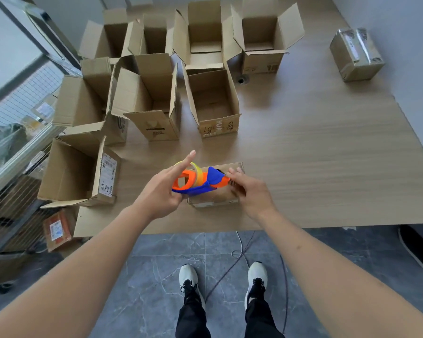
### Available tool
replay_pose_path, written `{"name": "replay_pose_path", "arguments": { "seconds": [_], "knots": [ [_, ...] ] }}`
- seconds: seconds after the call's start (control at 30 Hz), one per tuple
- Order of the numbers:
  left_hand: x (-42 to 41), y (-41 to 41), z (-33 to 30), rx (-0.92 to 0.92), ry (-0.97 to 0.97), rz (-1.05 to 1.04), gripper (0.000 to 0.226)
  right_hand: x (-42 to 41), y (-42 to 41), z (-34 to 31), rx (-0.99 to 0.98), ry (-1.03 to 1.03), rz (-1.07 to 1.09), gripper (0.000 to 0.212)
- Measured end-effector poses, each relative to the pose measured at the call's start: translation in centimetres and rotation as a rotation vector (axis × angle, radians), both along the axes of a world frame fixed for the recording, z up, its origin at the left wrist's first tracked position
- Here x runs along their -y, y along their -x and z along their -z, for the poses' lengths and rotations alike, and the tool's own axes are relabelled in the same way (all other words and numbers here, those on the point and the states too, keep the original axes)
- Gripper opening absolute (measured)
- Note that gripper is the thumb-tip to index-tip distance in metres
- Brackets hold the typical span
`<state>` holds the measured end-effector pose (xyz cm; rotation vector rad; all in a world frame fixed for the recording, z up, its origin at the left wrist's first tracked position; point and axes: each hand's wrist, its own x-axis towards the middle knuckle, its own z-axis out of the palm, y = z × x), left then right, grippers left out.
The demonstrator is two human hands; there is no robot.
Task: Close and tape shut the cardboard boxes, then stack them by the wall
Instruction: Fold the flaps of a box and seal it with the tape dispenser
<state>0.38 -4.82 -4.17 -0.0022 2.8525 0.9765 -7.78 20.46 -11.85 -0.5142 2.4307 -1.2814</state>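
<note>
On the wooden table (pixel 315 152) before you, about nine boxes (pixel 147 93) stand open, flaps up, none taped. One taped box (pixel 357 53) sits near the far wall, and a small closed box (pixel 214 197) lies under your hands. Your left hand (pixel 161 191) grips the tape dispenser (pixel 195 182), forefinger straight; your right hand (pixel 249 189) pinches its front end. By my reckoning, most work remains.

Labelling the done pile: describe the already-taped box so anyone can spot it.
Start at the wooden table and look to its far right corner, by the wall. One cardboard box, the taped box, sits there alone, apart from the cluster of open boxes on the left. Its flaps are shut under shiny clear tape; every other box there gapes open.
</note>
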Motion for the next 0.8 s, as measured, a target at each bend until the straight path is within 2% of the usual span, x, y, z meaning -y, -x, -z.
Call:
{"name": "replay_pose_path", "arguments": {
  "seconds": [0.27,0.43,0.53,0.67,0.8],
  "knots": [
    [-0.6,1.9,-0.2,0.091,0.154,0.104,0.120,-0.9,2.9,-2.6,0.034,-0.042,-0.039,0.055],
    [-0.6,2.3,-0.1,0.110,0.201,0.115,0.120,-0.8,4.1,-2.9,-0.060,-0.201,-0.155,0.035],
    [-0.6,2.2,0.3,0.113,0.200,0.102,0.115,-0.1,4.3,-3.6,-0.093,-0.180,-0.157,0.022],
    [-0.8,2.4,0.1,0.150,0.195,0.113,0.110,0.5,4.3,-4.3,-0.075,-0.220,-0.114,0.016],
    [-3.3,1.7,0.0,0.106,0.489,0.100,0.085,0.7,4.2,-4.3,-0.121,-0.300,-0.079,0.012]
  ]
}}
